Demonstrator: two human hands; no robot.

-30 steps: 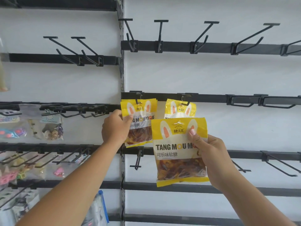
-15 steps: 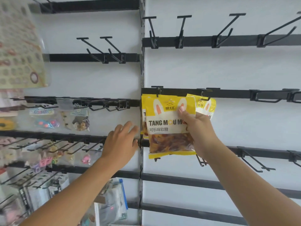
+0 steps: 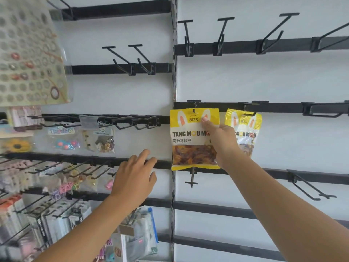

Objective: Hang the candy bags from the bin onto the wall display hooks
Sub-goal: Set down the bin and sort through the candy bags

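Right grip point(image 3: 222, 142) pinches the bag point(image 3: 188, 142) at its upper right corner, thumb on the front face (other fingers are behind it, hidden). The bag is upright, long axis vertical, flat to the wall. It lies up and left of my wrist, so the hang hole sits left of the pinch, right at the hook point(image 3: 193, 104) under the rail point(image 3: 283, 107). Dark wire shows in the hole, so I judge it threaded; can't tell how far back it sits. Next move turns on that: push along the hook toward the wall, then let go. Right forearm reaches up from lower right. Left grip point(image 3: 135, 176) is spread, holding nothing, low and left, well apart from the bag. Second bag point(image 3: 247, 127) hangs just beside, on the next hook.
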